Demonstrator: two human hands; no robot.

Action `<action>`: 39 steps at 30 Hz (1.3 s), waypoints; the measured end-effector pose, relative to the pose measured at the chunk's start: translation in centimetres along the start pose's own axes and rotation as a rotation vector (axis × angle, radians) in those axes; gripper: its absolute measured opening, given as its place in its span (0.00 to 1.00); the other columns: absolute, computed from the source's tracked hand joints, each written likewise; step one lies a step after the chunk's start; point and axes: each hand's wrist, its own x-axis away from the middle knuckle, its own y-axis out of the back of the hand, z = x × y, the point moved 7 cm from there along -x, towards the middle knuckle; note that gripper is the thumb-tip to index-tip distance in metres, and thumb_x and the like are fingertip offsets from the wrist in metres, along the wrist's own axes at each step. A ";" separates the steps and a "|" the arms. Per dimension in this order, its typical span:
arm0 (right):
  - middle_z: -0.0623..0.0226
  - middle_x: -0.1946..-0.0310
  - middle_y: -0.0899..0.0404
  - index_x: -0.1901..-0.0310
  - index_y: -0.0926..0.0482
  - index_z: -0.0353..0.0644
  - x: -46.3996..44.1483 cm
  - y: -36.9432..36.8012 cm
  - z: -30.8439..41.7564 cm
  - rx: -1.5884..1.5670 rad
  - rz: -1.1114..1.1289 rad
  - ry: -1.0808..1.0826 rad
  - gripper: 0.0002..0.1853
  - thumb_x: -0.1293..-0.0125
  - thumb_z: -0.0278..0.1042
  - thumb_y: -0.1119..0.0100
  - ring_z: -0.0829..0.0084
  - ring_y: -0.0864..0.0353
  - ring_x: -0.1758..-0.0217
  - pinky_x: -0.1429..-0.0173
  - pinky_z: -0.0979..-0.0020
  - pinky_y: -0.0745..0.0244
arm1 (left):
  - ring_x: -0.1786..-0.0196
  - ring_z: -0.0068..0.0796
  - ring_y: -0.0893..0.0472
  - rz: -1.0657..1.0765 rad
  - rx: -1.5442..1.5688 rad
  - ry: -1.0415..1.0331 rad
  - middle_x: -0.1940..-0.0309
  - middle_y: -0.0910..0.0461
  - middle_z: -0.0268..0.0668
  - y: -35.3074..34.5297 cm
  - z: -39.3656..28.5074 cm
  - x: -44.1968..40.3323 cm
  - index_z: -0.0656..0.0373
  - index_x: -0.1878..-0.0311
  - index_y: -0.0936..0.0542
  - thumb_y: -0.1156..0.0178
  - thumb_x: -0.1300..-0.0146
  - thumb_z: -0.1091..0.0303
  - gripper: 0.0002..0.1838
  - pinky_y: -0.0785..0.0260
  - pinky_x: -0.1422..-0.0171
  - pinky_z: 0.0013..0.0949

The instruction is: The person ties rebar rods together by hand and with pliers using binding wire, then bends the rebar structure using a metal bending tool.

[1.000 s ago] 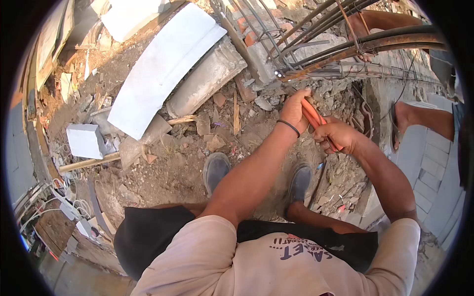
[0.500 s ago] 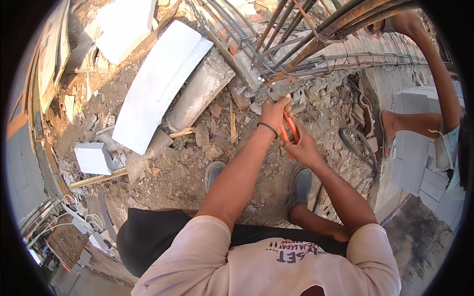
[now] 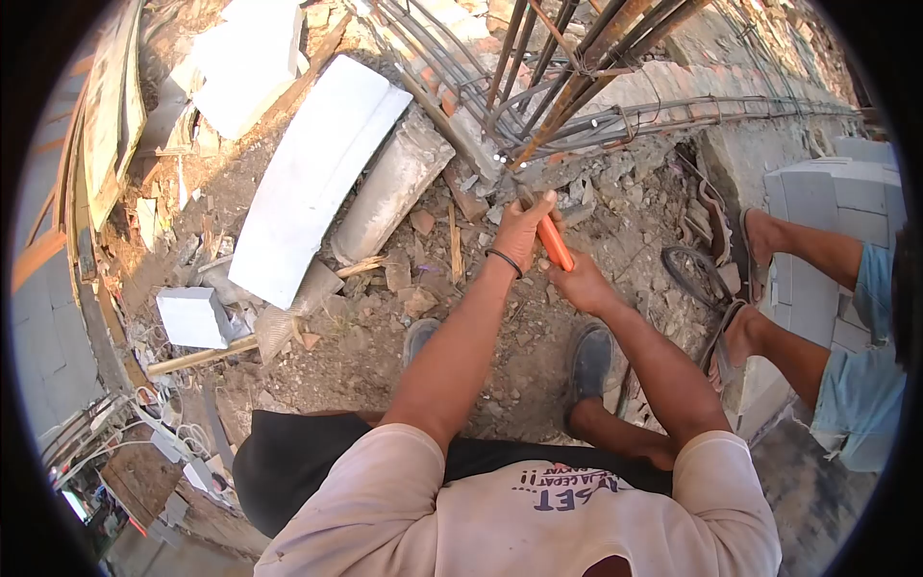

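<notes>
Orange-handled pliers [image 3: 555,242] are between my two hands, low over the rubble, with the handles close together. My left hand [image 3: 521,231] is closed round their upper part, thumb pointing up. Lower down, my right hand [image 3: 584,285] grips the handle ends. The jaws are mostly hidden by my left hand, near the lower end of a bundle of rusty rebar [image 3: 538,144]. Whether they touch a bar or wire, I cannot tell.
A long white slab [image 3: 312,178] and a rough concrete piece [image 3: 392,183] lie to the left, with a white block [image 3: 194,317] below. At right stands another person, bare leg [image 3: 808,252] showing, by grey blocks [image 3: 803,197]. A black cable loop [image 3: 694,274] lies nearby.
The pliers' handles have come together from a spread position, and my hands have shifted slightly left. The other person's arm has left view; both their legs now show at right.
</notes>
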 end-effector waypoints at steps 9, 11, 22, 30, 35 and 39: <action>0.74 0.75 0.32 0.58 0.28 0.44 2.7 -2.2 1.8 -0.899 0.652 -0.352 0.13 0.31 0.42 0.36 0.76 0.30 0.74 0.67 0.67 0.29 | 0.67 0.31 0.20 0.508 0.443 0.276 0.74 0.22 0.32 -2.7 2.2 0.5 0.54 0.62 0.23 0.36 0.31 0.52 0.15 0.22 0.56 0.42; 0.72 0.74 0.30 0.56 0.27 0.42 3.1 -1.7 2.5 -0.834 0.625 -0.322 0.15 0.32 0.43 0.35 0.75 0.29 0.73 0.66 0.66 0.29 | 0.71 0.30 0.25 0.350 0.471 0.322 0.78 0.27 0.31 -2.8 2.4 0.5 0.54 0.67 0.25 0.40 0.29 0.51 0.17 0.28 0.63 0.40; 0.48 0.59 0.19 0.44 0.31 0.34 2.6 2.4 3.3 0.755 -0.516 0.052 0.26 0.42 0.33 0.37 0.45 0.17 0.60 0.52 0.49 0.23 | 0.76 0.29 0.28 -0.154 0.242 0.104 0.80 0.30 0.30 -3.6 2.5 -0.6 0.56 0.70 0.26 0.37 0.30 0.55 0.17 0.31 0.69 0.38; 0.47 0.62 0.18 0.49 0.27 0.34 1.8 1.9 2.0 0.323 -0.173 -0.007 0.17 0.38 0.32 0.41 0.47 0.16 0.63 0.57 0.50 0.24 | 0.78 0.28 0.27 -0.330 -0.012 -0.006 0.79 0.31 0.32 -0.7 3.4 -0.3 0.60 0.67 0.27 0.35 0.33 0.59 0.16 0.30 0.73 0.38; 0.45 0.60 0.20 0.50 0.26 0.33 3.0 0.6 0.4 0.209 -0.133 0.103 0.18 0.36 0.36 0.40 0.47 0.17 0.57 0.53 0.53 0.26 | 0.73 0.30 0.20 -0.334 -0.509 -0.245 0.72 0.23 0.41 0.8 5.5 -0.4 0.66 0.59 0.28 0.43 0.28 0.50 0.23 0.25 0.68 0.35; 0.50 0.59 0.20 0.46 0.27 0.34 3.5 -0.3 -0.1 0.074 -0.131 0.130 0.18 0.30 0.38 0.44 0.55 0.19 0.54 0.50 0.57 0.27 | 0.70 0.33 0.18 -0.281 -0.452 -0.249 0.70 0.20 0.44 0.0 3.7 2.1 0.69 0.59 0.27 0.57 0.23 0.41 0.32 0.23 0.64 0.35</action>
